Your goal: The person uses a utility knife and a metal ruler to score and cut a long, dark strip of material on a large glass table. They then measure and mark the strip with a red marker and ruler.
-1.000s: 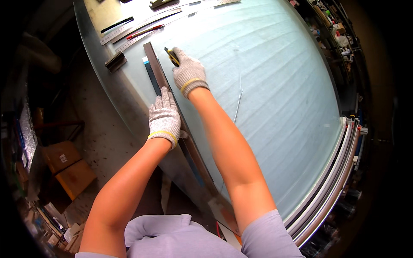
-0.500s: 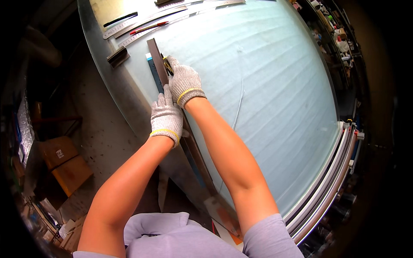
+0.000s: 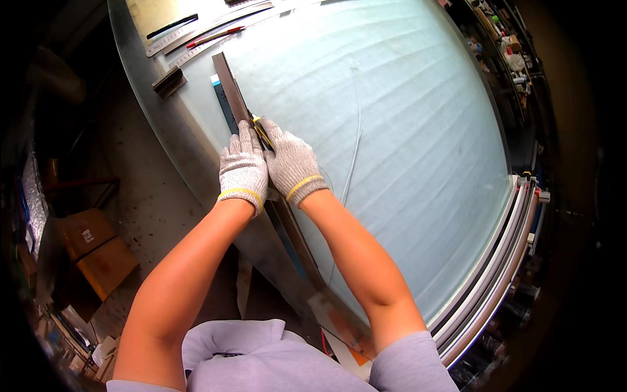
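One long, straight brown strip (image 3: 230,81) lies on the tabletop (image 3: 418,150); the left fingers (image 3: 245,135) rest flat over it, the right fingers (image 3: 271,129) hold one yellow-and-black utility knife (image 3: 262,133) beside its edge

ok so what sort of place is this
Probably a workshop: there's a broad pale-blue work surface with metal rulers at its far end, and crowded shelves along the right.

Nothing is legible; the white label (image 3: 87,235) on the cardboard box (image 3: 108,270) is too small.
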`<action>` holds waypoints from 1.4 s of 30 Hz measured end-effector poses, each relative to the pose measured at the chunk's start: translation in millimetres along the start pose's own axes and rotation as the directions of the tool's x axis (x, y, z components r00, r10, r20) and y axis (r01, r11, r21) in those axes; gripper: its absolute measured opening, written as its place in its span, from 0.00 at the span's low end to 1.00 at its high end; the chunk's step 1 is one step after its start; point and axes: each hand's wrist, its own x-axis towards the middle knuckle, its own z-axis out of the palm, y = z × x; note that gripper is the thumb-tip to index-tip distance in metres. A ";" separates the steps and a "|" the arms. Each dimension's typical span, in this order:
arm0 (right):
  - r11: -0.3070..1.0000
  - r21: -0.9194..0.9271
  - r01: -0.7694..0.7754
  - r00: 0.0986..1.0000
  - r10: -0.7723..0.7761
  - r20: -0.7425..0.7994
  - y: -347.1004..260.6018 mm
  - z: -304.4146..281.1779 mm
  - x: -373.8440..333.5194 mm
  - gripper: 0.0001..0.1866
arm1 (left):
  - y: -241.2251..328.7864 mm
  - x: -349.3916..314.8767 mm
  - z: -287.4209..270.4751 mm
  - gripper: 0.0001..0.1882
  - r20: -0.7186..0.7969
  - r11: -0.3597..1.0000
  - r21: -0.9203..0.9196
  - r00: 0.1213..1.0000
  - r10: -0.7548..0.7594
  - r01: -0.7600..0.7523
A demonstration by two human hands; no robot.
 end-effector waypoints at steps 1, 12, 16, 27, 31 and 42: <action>1.000 0.005 0.026 0.999 -0.026 0.028 -11.5 0.7 -5.8 0.28 | -24.5 7.5 44.8 0.66 -0.290 0.991 0.130 0.957 0.017 0.022; 0.998 0.040 -0.056 0.996 0.053 0.072 27.1 -13.5 -134.3 0.32 | 3.0 -7.6 -21.2 0.78 0.105 0.999 0.041 0.994 0.029 -0.034; 0.999 -0.007 -0.045 0.997 0.045 0.059 38.1 -12.6 -183.5 0.34 | 4.5 -7.7 -27.4 0.77 0.140 0.998 0.046 0.990 0.027 -0.033; 0.987 -0.027 -0.159 0.978 0.161 0.130 48.7 -28.1 -289.0 0.33 | 9.0 -8.0 -33.3 0.77 0.185 0.998 0.057 0.983 -0.002 -0.009; 0.985 -0.054 -0.164 0.975 0.170 0.146 51.7 -31.6 -312.4 0.33 | 7.8 -7.8 -33.5 0.78 0.191 0.999 0.043 0.982 -0.002 -0.006; 0.976 -0.148 -0.158 0.973 0.179 0.146 57.3 -37.6 -358.8 0.34 | 7.8 -8.0 -34.7 0.77 0.195 0.999 0.047 0.981 0.002 -0.011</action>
